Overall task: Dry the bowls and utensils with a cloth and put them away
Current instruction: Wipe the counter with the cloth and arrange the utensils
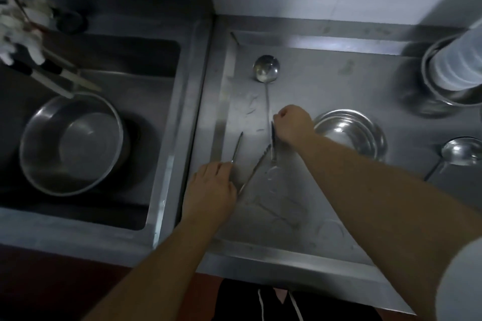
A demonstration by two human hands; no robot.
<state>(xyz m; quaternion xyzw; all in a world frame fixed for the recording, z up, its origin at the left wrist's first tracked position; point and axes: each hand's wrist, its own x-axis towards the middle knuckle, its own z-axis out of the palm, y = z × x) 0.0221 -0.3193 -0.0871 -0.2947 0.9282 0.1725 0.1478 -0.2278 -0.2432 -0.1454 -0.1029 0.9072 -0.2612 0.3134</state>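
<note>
On the steel draining board [326, 81] to the right of the sink, the person's left hand [211, 187] lies knuckles up with its fingers curled down over the near ends of two thin metal utensils: one slim steel handle [236, 147] points away toward the back edge, and a second long thin steel rod [254, 171] slants up to the right from under the same hand. Whether the fingers truly grip both or only rest on them cannot be told. The right hand [293, 122] is closed in a fist, pinching the near end of the long-handled steel ladle [266, 68], whose round bowl lies well up the board; a short dark-handled utensil [272, 143] hangs or lies just below that fist, and its kind is too blurred to tell. Just beside the right wrist sits a stack of shallow round steel bowls [352, 133]. A second steel ladle [461, 151] lies near the right edge, and a steel pot holding stacked white bowls [453, 70] stands at the far right. In the sink [167, 101] on the left rests a large round steel basin [73, 143].
</note>
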